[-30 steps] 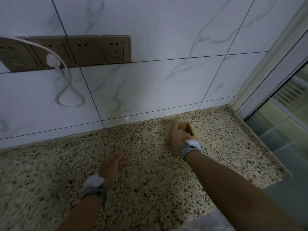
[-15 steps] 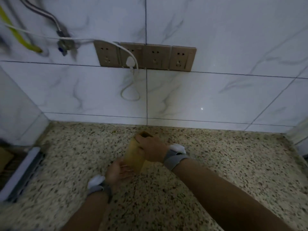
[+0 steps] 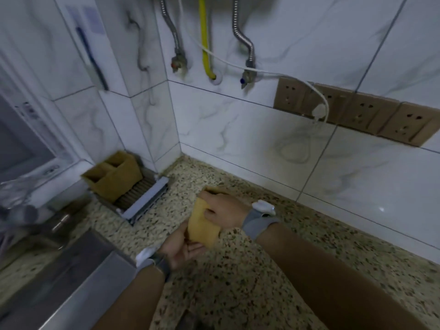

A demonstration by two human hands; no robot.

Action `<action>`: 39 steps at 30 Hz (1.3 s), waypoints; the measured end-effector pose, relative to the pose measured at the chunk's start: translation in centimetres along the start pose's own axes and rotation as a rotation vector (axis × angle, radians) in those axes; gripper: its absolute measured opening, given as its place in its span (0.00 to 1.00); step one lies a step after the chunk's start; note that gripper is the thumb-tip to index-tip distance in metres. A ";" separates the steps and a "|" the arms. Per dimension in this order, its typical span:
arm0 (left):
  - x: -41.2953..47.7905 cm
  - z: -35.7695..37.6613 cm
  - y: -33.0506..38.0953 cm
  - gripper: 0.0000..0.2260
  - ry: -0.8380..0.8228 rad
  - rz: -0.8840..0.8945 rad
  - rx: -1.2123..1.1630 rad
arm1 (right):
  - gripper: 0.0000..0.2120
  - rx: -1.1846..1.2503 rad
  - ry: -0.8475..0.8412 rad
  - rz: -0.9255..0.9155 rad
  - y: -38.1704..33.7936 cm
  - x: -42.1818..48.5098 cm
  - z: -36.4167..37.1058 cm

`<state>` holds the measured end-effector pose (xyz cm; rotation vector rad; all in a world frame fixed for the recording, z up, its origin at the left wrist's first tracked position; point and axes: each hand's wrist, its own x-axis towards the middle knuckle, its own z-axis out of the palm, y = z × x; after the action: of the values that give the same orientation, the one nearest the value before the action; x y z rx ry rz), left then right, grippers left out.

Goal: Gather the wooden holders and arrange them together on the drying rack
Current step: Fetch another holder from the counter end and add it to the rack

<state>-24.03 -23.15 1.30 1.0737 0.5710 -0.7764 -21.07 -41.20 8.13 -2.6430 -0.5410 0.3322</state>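
Head view. Speckled granite countertop (image 3: 273,277) under white marble-look wall tiles; row of tan sockets (image 3: 352,113) on the back wall with a white plug and cable (image 3: 319,110); two metal hoses and a yellow hose (image 3: 205,44) hanging above the inner corner. Steel sink (image 3: 62,277) at the countertop's left edge.

Drying rack (image 3: 145,198) set at the back-left corner of the countertop, against the wall. Two wooden holders (image 3: 114,175) standing side by side on the rack, touching, openings up.

Third wooden holder (image 3: 202,225) held above the countertop, near its middle, right of the rack and apart from it; tilted, open end away from the camera.

Right hand (image 3: 223,210) clasping that holder from the right, fingers curled over its top rim and side face. Left hand (image 3: 183,246) cupped under its lower end, palm up, fingers bent against the base. Grey wristband with a white piece on each wrist.
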 end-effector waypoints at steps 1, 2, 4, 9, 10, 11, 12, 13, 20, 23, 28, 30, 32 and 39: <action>-0.2 -1.1 0.3 0.27 0.010 0.019 -0.039 | 0.25 0.008 -0.040 0.004 -0.9 1.1 0.1; -0.3 -1.9 0.5 0.28 0.024 0.035 -0.070 | 0.25 0.007 -0.065 0.011 -1.3 1.9 0.2; -0.7 -3.6 1.3 0.30 0.037 0.075 -0.124 | 0.22 0.022 -0.085 0.032 -2.7 3.7 0.4; -1.4 -6.9 3.3 0.26 0.055 0.175 -0.191 | 0.13 0.286 -0.019 0.036 -5.6 7.1 0.9; -1.6 -7.6 3.8 0.25 0.073 0.197 -0.196 | 0.16 0.352 0.001 0.027 -6.3 7.8 0.9; -1.6 -8.3 4.2 0.23 0.074 0.224 -0.195 | 0.18 0.389 0.022 0.025 -7.0 8.4 1.0; -1.8 -8.8 4.8 0.21 0.073 0.254 -0.187 | 0.20 0.404 0.046 0.022 -7.6 9.2 1.1; -1.9 -9.4 5.3 0.19 0.059 0.286 -0.180 | 0.22 0.406 0.063 0.031 -8.3 9.9 1.2; -1.1 -12.6 8.1 0.22 0.177 0.405 -0.123 | 0.13 0.496 0.093 0.048 -10.3 14.4 1.4; -0.8 -13.5 9.5 0.21 0.260 0.411 -0.056 | 0.06 0.540 0.092 0.057 -10.6 16.7 1.6; 0.9 -14.2 12.2 0.21 0.426 0.415 -0.004 | 0.14 0.541 0.109 0.049 -10.7 20.4 2.1; 2.5 -15.0 13.8 0.18 0.480 0.401 -0.016 | 0.16 0.507 0.139 0.040 -10.7 22.2 2.2; 3.5 -15.5 15.5 0.13 0.489 0.384 -0.095 | 0.15 0.473 0.149 0.032 -10.4 24.2 2.4; 6.2 -16.6 18.5 0.19 0.374 0.409 -0.311 | 0.24 0.383 0.130 -0.033 -9.1 30.4 4.1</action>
<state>-6.34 -4.63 0.66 1.0038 0.7299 -0.1207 1.99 -19.38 4.13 -2.2643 -0.4301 0.2258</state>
